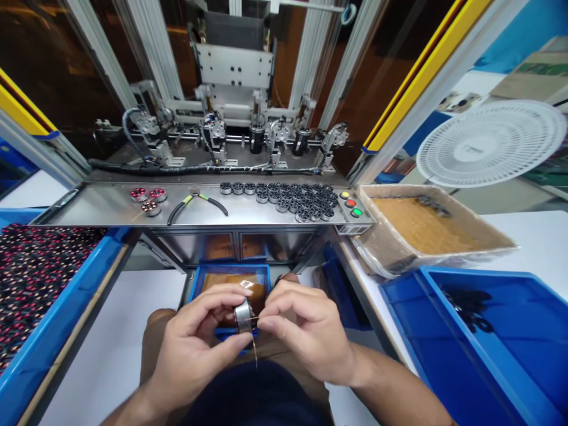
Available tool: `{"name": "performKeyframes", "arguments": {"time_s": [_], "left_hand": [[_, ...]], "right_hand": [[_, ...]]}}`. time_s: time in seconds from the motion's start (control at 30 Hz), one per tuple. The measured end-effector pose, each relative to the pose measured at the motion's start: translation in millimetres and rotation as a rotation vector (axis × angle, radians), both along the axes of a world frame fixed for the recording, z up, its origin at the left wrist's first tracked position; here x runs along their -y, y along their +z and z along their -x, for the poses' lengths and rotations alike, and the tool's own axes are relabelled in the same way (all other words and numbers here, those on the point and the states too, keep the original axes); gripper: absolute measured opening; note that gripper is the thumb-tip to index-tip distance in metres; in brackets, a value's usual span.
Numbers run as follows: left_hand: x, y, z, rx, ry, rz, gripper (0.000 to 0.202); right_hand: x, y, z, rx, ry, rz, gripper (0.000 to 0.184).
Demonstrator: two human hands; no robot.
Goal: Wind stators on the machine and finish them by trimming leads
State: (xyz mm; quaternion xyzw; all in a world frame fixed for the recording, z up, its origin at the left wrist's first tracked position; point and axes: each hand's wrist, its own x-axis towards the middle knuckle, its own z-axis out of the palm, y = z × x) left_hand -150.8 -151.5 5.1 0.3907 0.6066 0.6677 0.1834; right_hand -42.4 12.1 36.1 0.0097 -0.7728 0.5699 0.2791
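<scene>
My left hand (195, 343) grips a small round metal stator (243, 315) between thumb and fingers, low in the middle of the view above my lap. My right hand (306, 325) pinches a thin copper wire (254, 349) that comes off the stator and hangs down below it. Both hands are closed and almost touch each other.
A steel shelf (110, 207) holds three wound red stators (148, 198), black-handled pliers (195, 204), several bare black stators (293, 198) and coloured buttons (350, 203). A winding machine (235, 124) stands behind. Blue bins lie left (57, 307) and right (510, 355); a cardboard tray (444, 228) and white fan (492, 142) are right.
</scene>
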Motion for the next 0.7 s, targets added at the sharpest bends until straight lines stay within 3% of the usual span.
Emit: {"name": "performKeyframes", "arguments": {"time_s": [0.2, 0.33, 0.47, 0.6, 0.7], "left_hand": [[8, 7.6, 10, -0.616, 0.073, 0.078, 0.045], [12, 15.4, 15, -0.884, 0.082, 0.12, 0.037], [21, 20.2, 17, -0.923, 0.017, 0.132, 0.039], [46, 22.7, 23, -0.782, -0.141, 0.141, 0.044], [68, 17.0, 27, -0.616, -0.109, 0.124, 0.042]], "right_hand": [[-29, 22.2, -7, 0.24, 0.023, -0.11, 0.013], [-20, 35.5, -2, 0.203, 0.102, -0.357, 0.032], [-4, 39.1, 9, 0.175, 0.232, -0.626, 0.011], [-10, 50.7, 21, 0.097, 0.373, -0.861, 0.023], [-22, 58.8, 48, 0.16, 0.56, -0.926, 0.023]]}}
